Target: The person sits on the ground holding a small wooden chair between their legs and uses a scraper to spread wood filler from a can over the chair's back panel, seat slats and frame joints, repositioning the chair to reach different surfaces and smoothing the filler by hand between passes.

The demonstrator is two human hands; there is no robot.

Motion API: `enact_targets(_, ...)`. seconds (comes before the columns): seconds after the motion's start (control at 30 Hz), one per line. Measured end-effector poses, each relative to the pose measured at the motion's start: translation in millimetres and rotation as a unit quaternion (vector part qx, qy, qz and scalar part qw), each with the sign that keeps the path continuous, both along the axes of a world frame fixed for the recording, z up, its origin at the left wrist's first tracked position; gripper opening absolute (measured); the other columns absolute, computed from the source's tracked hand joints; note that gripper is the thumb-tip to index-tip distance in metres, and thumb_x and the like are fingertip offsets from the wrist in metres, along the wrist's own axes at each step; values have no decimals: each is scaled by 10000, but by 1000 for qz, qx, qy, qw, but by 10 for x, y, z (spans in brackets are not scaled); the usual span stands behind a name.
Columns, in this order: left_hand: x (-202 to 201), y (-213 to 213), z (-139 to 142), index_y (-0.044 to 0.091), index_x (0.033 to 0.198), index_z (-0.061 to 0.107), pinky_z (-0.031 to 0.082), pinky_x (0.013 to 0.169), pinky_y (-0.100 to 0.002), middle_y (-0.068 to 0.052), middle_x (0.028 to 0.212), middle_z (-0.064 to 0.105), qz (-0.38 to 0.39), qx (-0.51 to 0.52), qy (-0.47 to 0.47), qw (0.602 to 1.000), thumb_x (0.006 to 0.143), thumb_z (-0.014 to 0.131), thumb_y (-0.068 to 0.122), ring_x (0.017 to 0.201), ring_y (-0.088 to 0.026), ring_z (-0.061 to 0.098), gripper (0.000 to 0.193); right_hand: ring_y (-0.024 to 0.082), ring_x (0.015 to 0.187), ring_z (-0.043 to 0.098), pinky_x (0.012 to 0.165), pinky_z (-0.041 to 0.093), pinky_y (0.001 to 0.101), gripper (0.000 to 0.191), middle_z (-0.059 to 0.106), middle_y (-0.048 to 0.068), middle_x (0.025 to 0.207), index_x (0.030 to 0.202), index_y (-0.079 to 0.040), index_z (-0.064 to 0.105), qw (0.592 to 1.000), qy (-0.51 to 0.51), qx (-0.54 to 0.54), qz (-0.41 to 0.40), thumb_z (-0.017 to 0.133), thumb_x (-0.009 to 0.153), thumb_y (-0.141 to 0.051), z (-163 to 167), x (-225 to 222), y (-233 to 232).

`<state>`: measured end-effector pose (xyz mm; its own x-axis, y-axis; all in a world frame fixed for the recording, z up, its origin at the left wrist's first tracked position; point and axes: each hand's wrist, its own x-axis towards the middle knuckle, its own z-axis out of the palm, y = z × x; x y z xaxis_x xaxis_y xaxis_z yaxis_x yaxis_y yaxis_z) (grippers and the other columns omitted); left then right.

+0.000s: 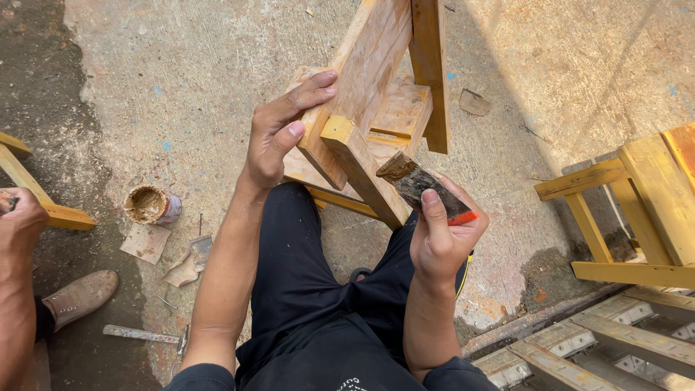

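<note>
A small yellow-painted wooden stool [376, 108] lies tipped on the concrete in front of my knees. My left hand [279, 130] grips one of its legs near the joint, thumb on the front face. My right hand [441, 239] holds a flat scraper [416, 181] with a red handle and a blade caked in brown filler. The blade tip rests against the end of a stool leg [362, 170].
An open tin of brown filler [150, 205] stands on the concrete at left, beside scraps of sandpaper [147, 242]. Another person's hand [20, 221] and shoe [79, 295] are at the far left. More yellow wooden furniture [644, 210] stands at right.
</note>
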<state>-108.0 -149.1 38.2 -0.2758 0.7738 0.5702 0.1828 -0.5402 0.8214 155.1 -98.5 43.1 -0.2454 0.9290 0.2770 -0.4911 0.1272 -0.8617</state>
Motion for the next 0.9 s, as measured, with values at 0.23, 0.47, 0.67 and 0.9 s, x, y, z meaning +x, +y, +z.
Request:
enact_targets(0.23,22,18,-18,-45,1365,648,349,1280,-420,-242,1543,563,-8,1,-9,1000,985,504,317,1487,-337,504,544,82,778,651,731,495,199,232,753,111,887,1182,83,731,962,-229,146,-44,729,960,16,30,-83,-134)
enact_targets(0.47,34,38,-54,-45,1373,643,359,1280,-415,-232,1546,567,-2,9,-6,1000,1010,490,318,1470,-322,509,536,68,652,650,628,470,199,220,782,146,894,1134,47,755,916,-306,247,-77,742,915,28,131,-268,-205)
enact_targets(0.67,19,27,-65,-38,1372,646,374,1274,-408,-219,1545,570,4,10,7,1000,1016,476,322,1459,-314,524,534,86,719,685,687,521,204,225,786,151,927,1147,61,741,933,-287,211,-62,735,923,45,21,-147,-190)
enact_targets(0.9,30,47,-85,-38,1361,652,378,1268,-403,-218,1542,573,2,22,-4,1000,1017,480,320,1448,-310,532,525,108,813,709,764,551,214,210,783,164,976,1150,76,734,940,-278,187,-57,722,942,49,-147,-19,-208)
